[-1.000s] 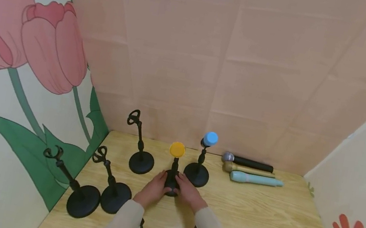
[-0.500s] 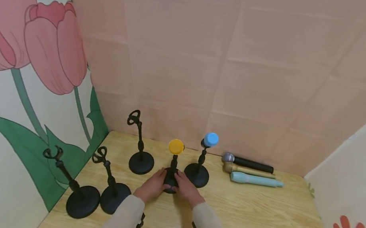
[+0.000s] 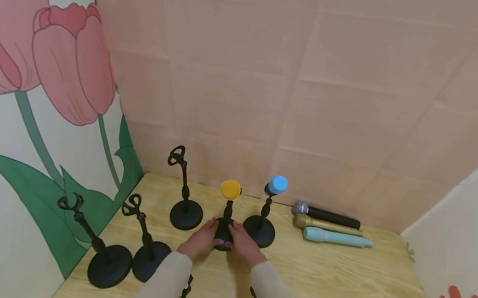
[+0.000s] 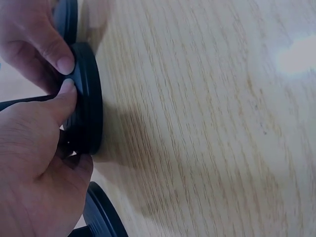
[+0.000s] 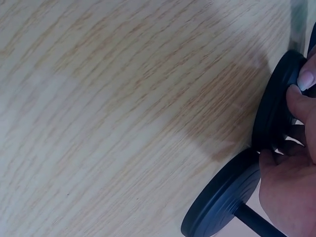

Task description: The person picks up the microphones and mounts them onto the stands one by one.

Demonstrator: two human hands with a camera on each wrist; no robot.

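Both hands hold the round black base of a desk microphone stand [image 3: 228, 209] in the middle of the table. A microphone with a yellow end [image 3: 230, 190] sits in its clip. My left hand [image 3: 201, 240] grips the base's left side and my right hand [image 3: 244, 245] its right side. In the left wrist view, both thumbs press on top of the base [image 4: 91, 108], close together, while fingers reach round its edge. Just right of it stands another stand [image 3: 259, 230], carrying a microphone with a blue end [image 3: 278, 184]. The right wrist view shows the two bases side by side.
Three stands with bare clips are at the left: one at the back [image 3: 186, 214], one in the middle [image 3: 150, 261] and one nearest me [image 3: 109, 265]. Black [image 3: 334, 217], gold [image 3: 330, 226] and light blue [image 3: 338, 238] microphones lie at the back right. A pink cloth wall [image 3: 230, 89] rises behind.
The held stand has slid slightly away from me, toward the back wall and level with the blue-ended microphone's stand. Both hands moved with it and kept their grip.
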